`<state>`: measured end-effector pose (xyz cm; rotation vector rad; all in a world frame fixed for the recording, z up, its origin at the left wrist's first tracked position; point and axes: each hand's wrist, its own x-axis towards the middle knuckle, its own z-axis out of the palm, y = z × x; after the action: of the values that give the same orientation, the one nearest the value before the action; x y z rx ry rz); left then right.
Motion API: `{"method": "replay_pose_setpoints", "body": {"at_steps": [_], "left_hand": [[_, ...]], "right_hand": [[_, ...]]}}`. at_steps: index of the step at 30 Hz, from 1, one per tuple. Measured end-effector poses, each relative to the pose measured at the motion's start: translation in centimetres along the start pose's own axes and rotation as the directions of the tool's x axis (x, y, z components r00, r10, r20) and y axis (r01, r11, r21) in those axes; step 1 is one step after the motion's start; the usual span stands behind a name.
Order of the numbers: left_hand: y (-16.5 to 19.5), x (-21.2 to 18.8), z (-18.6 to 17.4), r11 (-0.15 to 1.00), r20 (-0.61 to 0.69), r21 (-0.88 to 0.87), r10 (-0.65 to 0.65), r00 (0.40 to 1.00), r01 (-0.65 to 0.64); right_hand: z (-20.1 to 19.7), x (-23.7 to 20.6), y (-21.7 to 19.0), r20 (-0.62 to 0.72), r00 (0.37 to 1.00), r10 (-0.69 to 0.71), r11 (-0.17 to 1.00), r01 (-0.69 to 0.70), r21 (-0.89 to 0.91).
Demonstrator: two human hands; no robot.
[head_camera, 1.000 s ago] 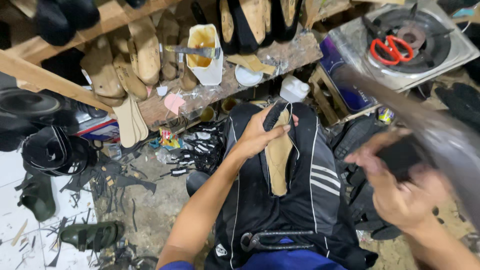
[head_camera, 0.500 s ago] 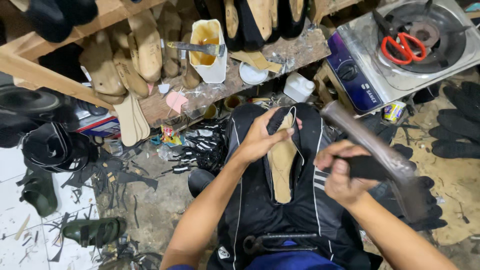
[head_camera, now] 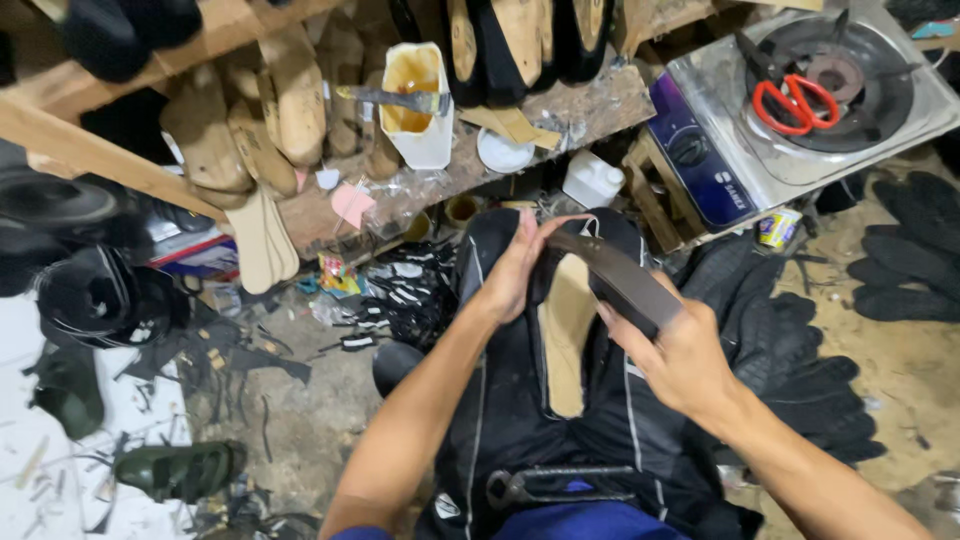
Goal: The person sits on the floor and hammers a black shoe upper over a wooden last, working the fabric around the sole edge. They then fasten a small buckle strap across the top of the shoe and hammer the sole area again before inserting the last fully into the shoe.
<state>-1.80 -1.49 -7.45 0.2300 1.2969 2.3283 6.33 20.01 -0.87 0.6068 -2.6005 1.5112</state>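
A shoe on a last rests sole-up on my lap, its tan insole point(head_camera: 566, 335) facing me with black upper material point(head_camera: 500, 400) around it. My left hand point(head_camera: 515, 265) grips the toe end of the shoe and presses the black upper against the insole edge. My right hand point(head_camera: 675, 350) holds a dark flat tool point(head_camera: 615, 275), a hammer-like bar, whose far end lies against the toe beside my left fingers. Black pincers point(head_camera: 555, 485) lie across my lap near my waist.
A wooden shelf point(head_camera: 470, 165) ahead carries a white glue container point(head_camera: 418, 105) with a brush, wooden lasts point(head_camera: 290, 95) and shoes. A gas stove point(head_camera: 800, 115) with red scissors point(head_camera: 790, 105) stands at right. Black soles point(head_camera: 905, 260) and scraps litter the floor; a sandal point(head_camera: 175, 468) lies at left.
My right hand brought the dark tool down from a raised position at the right to the shoe's toe. My left hand stayed on the toe end.
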Motion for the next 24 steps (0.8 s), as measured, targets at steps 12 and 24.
{"method": "replay_pose_setpoints", "body": {"at_steps": [12,24], "left_hand": [[-1.2,0.2,-0.4,0.991,0.083,-0.128,0.057,0.995,-0.046],[-1.7,-1.4,-0.1,0.907,-0.134,0.375,0.259,0.956,-0.193]], "right_hand": [[1.5,-2.1,1.2,-0.21,0.977,-0.041,0.92,0.119,0.375],[-5.0,-9.5,4.5,0.438,0.885,-0.16,0.986,0.166,0.025]]}}
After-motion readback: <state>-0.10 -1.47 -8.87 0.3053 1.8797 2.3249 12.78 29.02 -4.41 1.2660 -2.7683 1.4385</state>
